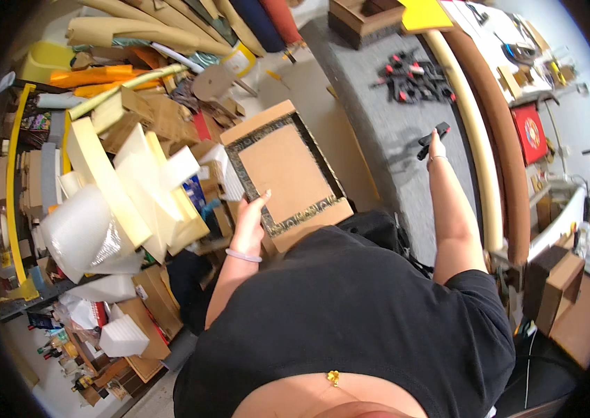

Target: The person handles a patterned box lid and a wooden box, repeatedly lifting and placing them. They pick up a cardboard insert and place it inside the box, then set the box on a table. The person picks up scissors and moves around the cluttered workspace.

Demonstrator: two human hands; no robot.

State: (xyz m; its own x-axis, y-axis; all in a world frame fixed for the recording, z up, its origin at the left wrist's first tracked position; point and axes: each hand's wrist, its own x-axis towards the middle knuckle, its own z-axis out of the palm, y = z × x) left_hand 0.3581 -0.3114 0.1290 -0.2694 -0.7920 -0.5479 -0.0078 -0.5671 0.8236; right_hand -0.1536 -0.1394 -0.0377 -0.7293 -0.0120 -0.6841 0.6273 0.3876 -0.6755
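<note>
My left hand [253,214] grips the lower left edge of a flat brown board [286,171], thumb on its face. A dark patterned border runs round the board's plain tan middle. The board is tilted in front of my body. Over the grey-covered table, my right hand [437,148] is closed on a black clamp [433,137] with a red tip; most of its fingers are hidden. Farther along the table lies a pile of similar black and red clamps [415,78], apart from my right hand.
A brown open box [363,19] stands at the table's far end. Long cream and brown rolls [507,139] line its right side. Foam sheets [145,181], bubble wrap [82,233] and cardboard crowd the left. A stool [213,82] stands beyond the board.
</note>
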